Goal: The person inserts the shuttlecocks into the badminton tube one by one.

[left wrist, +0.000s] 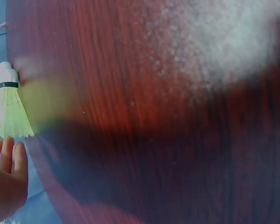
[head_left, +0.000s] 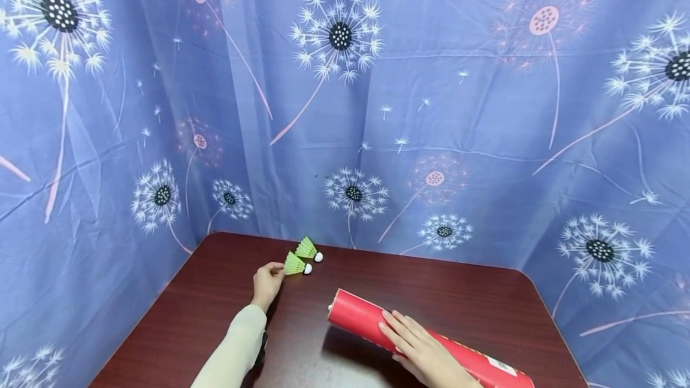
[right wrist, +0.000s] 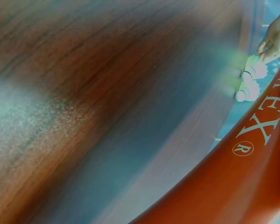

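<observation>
Two yellow-green shuttlecocks lie side by side near the back edge of the table, their white corks pointing right. My left hand (head_left: 268, 285) has its thumb and fingertips at the skirt rim of the nearer shuttlecock (head_left: 294, 264) and appears to pinch it. The farther shuttlecock (head_left: 306, 248) is just behind. In the left wrist view, the fingers (left wrist: 7, 154) meet the rim of a skirt. Across a long red shuttlecock tube (head_left: 360, 316), my right hand (head_left: 423, 349) grips from above; its thumb is hidden. White lettering shows on the tube (right wrist: 242, 175) in the right wrist view.
The dark reddish-brown wooden table (head_left: 453, 286) has rounded back corners. Blue curtains (head_left: 345, 112) printed with dandelions hang behind it and along both sides. The tube casts a shadow on the tabletop, and a small white bit shows at its left end.
</observation>
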`<state>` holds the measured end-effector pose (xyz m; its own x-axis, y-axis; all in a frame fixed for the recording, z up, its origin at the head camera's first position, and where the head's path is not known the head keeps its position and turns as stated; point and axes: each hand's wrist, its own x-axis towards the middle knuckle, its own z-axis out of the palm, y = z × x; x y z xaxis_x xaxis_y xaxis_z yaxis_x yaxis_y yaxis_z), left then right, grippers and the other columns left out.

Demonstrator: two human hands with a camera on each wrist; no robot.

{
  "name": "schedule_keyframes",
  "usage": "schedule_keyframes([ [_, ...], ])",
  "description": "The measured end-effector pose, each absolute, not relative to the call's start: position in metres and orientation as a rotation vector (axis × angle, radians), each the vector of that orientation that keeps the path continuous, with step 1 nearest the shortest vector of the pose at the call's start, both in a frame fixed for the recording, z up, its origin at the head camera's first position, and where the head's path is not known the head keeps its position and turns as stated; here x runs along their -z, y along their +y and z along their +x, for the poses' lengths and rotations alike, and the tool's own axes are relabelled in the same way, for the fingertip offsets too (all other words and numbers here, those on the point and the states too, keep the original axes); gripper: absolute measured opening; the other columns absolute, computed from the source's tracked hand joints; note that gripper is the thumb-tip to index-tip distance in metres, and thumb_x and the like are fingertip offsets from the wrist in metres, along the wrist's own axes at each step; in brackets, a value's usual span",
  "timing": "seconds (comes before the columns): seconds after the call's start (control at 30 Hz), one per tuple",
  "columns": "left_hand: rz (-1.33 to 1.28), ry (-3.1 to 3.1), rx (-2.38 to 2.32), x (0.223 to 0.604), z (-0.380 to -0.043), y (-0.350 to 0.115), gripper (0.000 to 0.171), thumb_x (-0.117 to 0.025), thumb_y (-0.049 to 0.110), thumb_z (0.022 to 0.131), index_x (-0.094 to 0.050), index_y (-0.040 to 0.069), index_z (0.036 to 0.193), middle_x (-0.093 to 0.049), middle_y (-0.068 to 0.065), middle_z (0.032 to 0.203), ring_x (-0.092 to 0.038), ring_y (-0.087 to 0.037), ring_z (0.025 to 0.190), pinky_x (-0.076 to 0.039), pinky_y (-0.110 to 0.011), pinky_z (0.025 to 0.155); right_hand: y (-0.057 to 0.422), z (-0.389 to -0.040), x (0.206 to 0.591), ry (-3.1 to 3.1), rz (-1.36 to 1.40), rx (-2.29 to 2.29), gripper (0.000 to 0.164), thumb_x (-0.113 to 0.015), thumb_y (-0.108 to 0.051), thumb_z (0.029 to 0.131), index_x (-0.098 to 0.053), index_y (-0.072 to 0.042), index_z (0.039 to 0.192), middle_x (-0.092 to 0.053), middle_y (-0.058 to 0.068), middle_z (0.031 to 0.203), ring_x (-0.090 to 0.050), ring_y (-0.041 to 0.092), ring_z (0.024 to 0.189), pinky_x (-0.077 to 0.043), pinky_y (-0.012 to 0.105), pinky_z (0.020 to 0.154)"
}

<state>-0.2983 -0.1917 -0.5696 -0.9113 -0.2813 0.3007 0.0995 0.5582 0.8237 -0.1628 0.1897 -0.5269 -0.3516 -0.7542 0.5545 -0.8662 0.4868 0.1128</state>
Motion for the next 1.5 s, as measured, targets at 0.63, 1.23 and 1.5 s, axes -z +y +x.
schedule_keyframes([
  [0.63, 0.026, -2.406, 1.246, 0.563, -0.285, -0.191, 0.004, -0.074, 0.003, 0.081, -0.072, -0.001, 0.079, -0.070, -0.011, 0.077, -0.062, -0.022, 0.072, -0.049, -0.034, 0.068, 0.194, -0.166, 0.532, -2.174, 1.343, -0.267, 0.055, -0.037, -0.042, 0.102, -0.047, -0.003, 0.140, -0.044, 0.017, 0.145, -0.046, 0.035, 0.126, -0.014, 0.028, 0.116],
  [1.23, -0.366, -2.329, 1.522, 0.526, -0.242, -0.191, 0.005, -0.075, 0.002, 0.080, -0.071, 0.005, 0.082, -0.071, -0.002, 0.076, -0.060, -0.003, 0.065, -0.050, -0.021, 0.060, 0.194, -0.164, 0.527, -2.209, 1.310, -0.255, 0.055, -0.037, -0.042, 0.102, -0.047, -0.005, 0.141, -0.044, 0.016, 0.145, -0.044, 0.033, 0.128, -0.013, 0.027, 0.116],
  [1.5, -0.546, -2.323, 1.554, 0.513, -0.226, -0.183, 0.005, -0.072, -0.001, 0.081, -0.071, 0.002, 0.085, -0.069, -0.010, 0.075, -0.059, -0.008, 0.065, -0.049, -0.022, 0.057, 0.191, -0.165, 0.528, -2.202, 1.311, -0.260, 0.055, -0.036, -0.043, 0.102, -0.047, -0.006, 0.141, -0.045, 0.015, 0.145, -0.043, 0.031, 0.129, -0.014, 0.027, 0.116],
])
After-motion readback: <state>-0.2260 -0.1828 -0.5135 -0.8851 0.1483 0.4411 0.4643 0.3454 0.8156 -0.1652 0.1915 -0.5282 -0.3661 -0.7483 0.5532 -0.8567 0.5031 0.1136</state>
